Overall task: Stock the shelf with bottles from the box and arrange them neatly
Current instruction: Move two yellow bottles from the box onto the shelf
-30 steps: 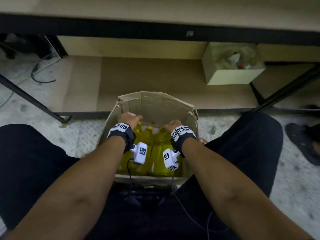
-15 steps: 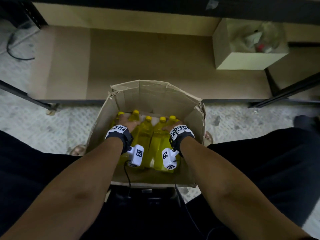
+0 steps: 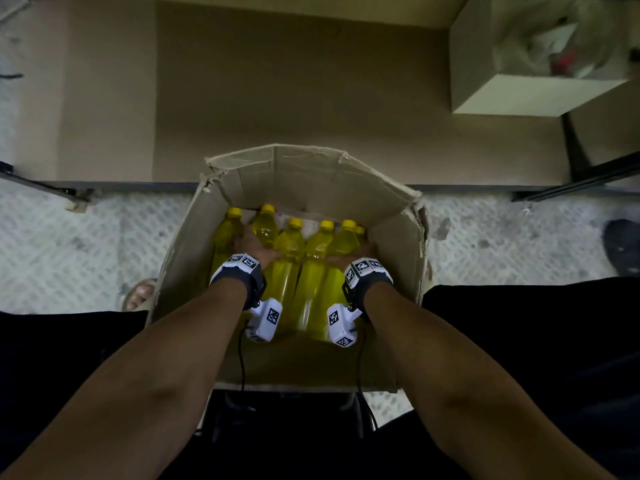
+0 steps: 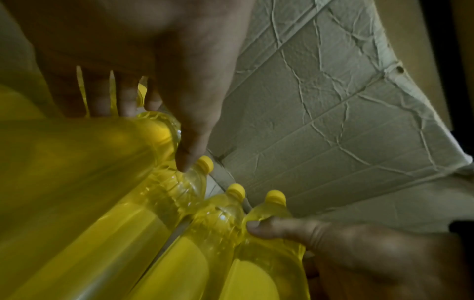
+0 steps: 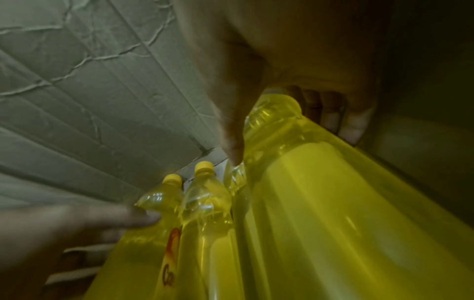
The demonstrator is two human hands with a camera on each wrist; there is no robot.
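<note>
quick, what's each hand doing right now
left hand: fingers curled round a yellow bottle in the box.
right hand: fingers curled round another yellow bottle.

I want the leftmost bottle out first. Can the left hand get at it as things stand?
Probably yes. The left hand already grips the bottle beside it, and the leftmost bottle stands next to that, cap exposed, with nothing over it; the box wall hugs its far side.
</note>
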